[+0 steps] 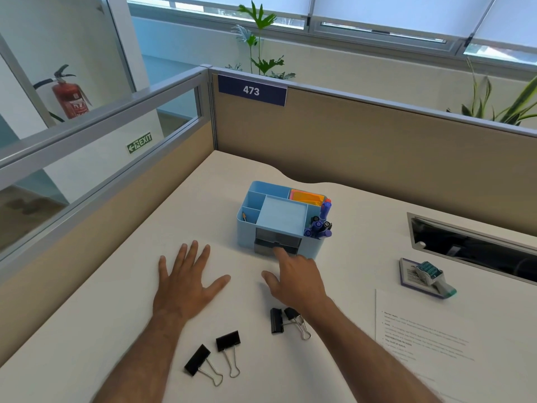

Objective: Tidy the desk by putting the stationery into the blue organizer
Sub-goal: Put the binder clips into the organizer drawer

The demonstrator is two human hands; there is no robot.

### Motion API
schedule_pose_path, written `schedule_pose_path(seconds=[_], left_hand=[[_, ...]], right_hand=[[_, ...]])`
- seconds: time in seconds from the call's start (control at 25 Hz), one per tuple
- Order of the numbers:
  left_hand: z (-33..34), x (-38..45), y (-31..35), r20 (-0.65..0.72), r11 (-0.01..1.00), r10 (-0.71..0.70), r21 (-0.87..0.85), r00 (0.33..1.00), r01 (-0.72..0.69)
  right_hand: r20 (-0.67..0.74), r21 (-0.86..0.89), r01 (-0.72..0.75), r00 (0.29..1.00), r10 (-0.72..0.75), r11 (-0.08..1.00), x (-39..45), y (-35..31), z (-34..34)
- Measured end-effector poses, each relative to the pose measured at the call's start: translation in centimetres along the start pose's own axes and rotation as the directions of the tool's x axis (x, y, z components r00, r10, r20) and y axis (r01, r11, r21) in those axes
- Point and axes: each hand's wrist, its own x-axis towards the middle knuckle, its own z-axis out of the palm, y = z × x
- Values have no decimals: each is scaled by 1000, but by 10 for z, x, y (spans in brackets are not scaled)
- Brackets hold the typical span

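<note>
Left hand flat on desk, fingers spread, empty. Right hand reaching, forefinger at drawer of blue organizer, other fingers loosely apart. Four binder clips loose behind hands. Risk: pushing drawer slides light organizer, tipping pens.

White tabletop; tan cubicle partitions, label "473"; glazed side panel; windows with lowered blinds; potted plants; red fire extinguisher; exit sign.
</note>
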Motion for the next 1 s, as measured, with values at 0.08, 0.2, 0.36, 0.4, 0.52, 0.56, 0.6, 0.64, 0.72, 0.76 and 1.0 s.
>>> schedule_pose_path(seconds=[0.08,0.2,0.36,0.4,0.52,0.56,0.6,0.64,0.72,0.76,1.0], left_hand=[[0,0,0,-1,1000,3,-3,1000,-3],[0,0,0,6,1000,5,-2,1000,-5],[0,1,0,2,1000,7,-1,1000,-7],[0,1,0,1,1000,8,1,1000,-8],[2,2,-1,-10,1000,16,-5,1000,-16],[3,2,-2,-17,1000,17,-13,1000,-17],[3,2,-2,-21,1000,17,-15,1000,-17],[3,2,-2,-20,1000,17,-11,1000,-17],[3,2,-2,-13,1000,17,-8,1000,-17],[3,2,-2,-14,1000,17,-17,1000,-17],[2,0,-2,-15,999,14,-50,1000,-14]], right_hand=[[-4,1,9,1000,-9,1000,-6,-2,0],[16,-6,1,1000,-1,1000,-14,-5,-2],[37,9,1,999,-1,1000,-24,-12,-3],[37,19,1,999,-2,1000,-26,-13,-3],[22,33,6,1000,-7,999,-31,-14,-1],[20,30,14,1000,-14,999,-32,-14,0],[23,27,23,999,-23,999,-33,-13,0],[28,30,30,999,-31,999,-34,-13,1],[24,105,19,999,-21,994,-36,-10,-2],[-5,181,-8,1000,9,983,-37,-6,-4],[-99,494,-280,923,373,823,-64,30,-7]])
